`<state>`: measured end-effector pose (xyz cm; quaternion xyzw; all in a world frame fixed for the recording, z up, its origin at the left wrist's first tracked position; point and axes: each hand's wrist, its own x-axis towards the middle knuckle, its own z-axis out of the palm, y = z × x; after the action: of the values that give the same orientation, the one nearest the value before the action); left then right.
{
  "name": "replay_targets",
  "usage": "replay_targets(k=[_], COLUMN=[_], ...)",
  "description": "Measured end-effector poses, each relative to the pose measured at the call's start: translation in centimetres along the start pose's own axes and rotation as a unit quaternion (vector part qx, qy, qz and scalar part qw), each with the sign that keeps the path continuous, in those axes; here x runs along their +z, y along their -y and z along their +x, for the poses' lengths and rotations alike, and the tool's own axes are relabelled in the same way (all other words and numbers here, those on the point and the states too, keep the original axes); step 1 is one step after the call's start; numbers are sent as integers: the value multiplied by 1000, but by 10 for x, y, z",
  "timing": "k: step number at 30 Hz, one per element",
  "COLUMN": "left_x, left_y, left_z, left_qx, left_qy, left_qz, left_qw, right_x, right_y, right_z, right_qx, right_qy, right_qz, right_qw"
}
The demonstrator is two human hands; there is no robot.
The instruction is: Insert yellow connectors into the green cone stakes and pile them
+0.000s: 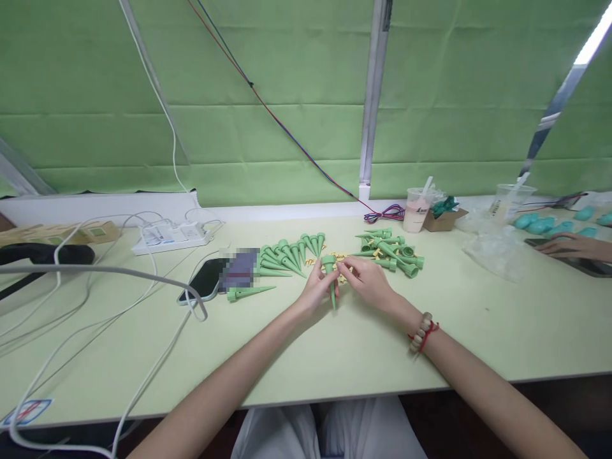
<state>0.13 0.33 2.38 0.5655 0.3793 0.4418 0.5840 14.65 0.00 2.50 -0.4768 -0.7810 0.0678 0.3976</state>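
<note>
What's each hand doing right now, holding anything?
Left hand: closed on a green spike, point down.
Right hand: fingertips pinched at the top of the same green spike; whether a small part sits in that grip cannot be told.

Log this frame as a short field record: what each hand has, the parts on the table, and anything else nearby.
left hand: grips a green cone spike, tip pointing down
right hand: fingertips at the spike's wide top end
row of spikes: laid side by side behind the hands, to the left
loose pile of spikes: behind the hands, to the right
single spike: lying flat beside a phone
power strip: far left, cables plugged in
other person's hand: far right edge
table: pale green
</note>
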Motion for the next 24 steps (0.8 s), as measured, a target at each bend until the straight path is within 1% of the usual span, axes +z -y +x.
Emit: replay_targets(k=[2, 5, 8, 11, 13, 15, 18, 24], left_x=[-1, -2, -4, -6, -6, -5, -4, -4], left_y=[1, 4, 6, 7, 7, 6, 5, 2], left_z=[3, 7, 9, 9, 10, 9, 9, 7], left_qx=[-10, -13, 1, 17, 24, 30, 31, 9], left_qy=[-4, 3, -8, -16, -17, -22, -28, -30], left_qz=[-26, -58, -67, -66, -66, -66, -69, -78], left_qw=[1000, 998, 998, 998, 997, 997, 997, 996], right_x=[-1, 0, 3, 6, 8, 9, 10, 9], right_y=[-3, -6, -9, -10, -10, -10, -10, -9], right_z=[1, 3, 5, 6, 5, 5, 3, 3], right_qx=[-3, 4, 20, 39, 45, 38, 21, 13], right_qy=[-14, -26, -31, -22, -16, -19, -26, -24], right_qz=[-10, 14, 84, 172, 202, 199, 169, 115], right_qw=[1000, 1000, 996, 984, 978, 979, 985, 993])
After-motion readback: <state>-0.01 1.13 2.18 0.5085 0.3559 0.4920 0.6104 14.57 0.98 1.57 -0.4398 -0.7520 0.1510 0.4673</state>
